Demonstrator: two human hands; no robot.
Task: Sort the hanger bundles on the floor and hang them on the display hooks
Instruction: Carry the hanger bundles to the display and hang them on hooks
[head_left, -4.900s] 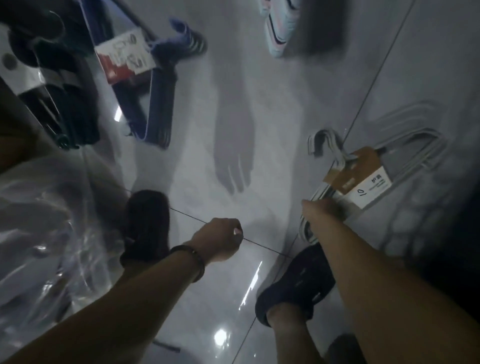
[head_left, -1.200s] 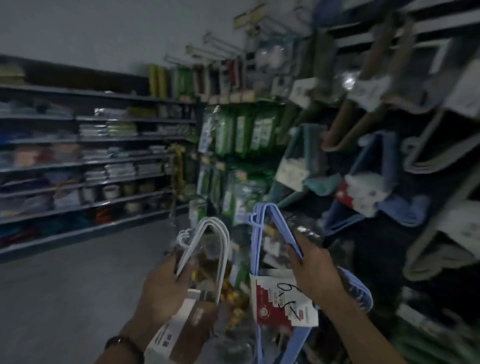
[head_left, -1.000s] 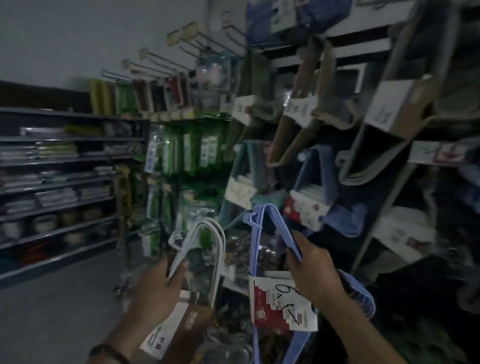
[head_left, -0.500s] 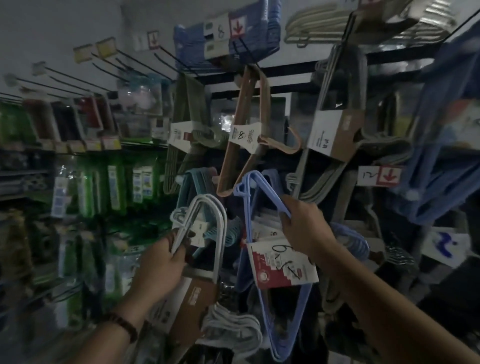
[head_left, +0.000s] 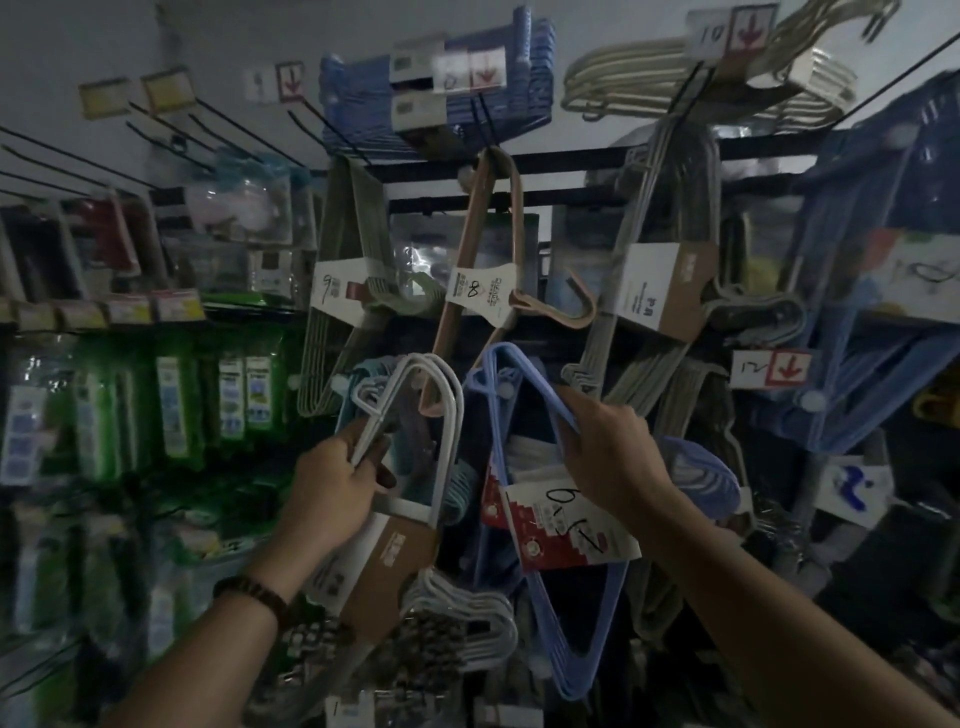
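Left hand (head_left: 332, 480) grips white hangers (head_left: 415, 441), right hand (head_left: 613, 457) grips blue hangers (head_left: 524, 467); both bundles not yet hung on hooks (head_left: 244, 135).

Dim shop aisle, pale wall (head_left: 78, 36), stocked shelves (head_left: 124, 312)

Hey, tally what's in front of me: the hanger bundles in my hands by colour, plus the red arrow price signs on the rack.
White wire hanger bundle, gripped by the left hand: 1
Light blue plastic hanger bundle, gripped by the right hand: 1
Red arrow price signs: 4
Total: 6
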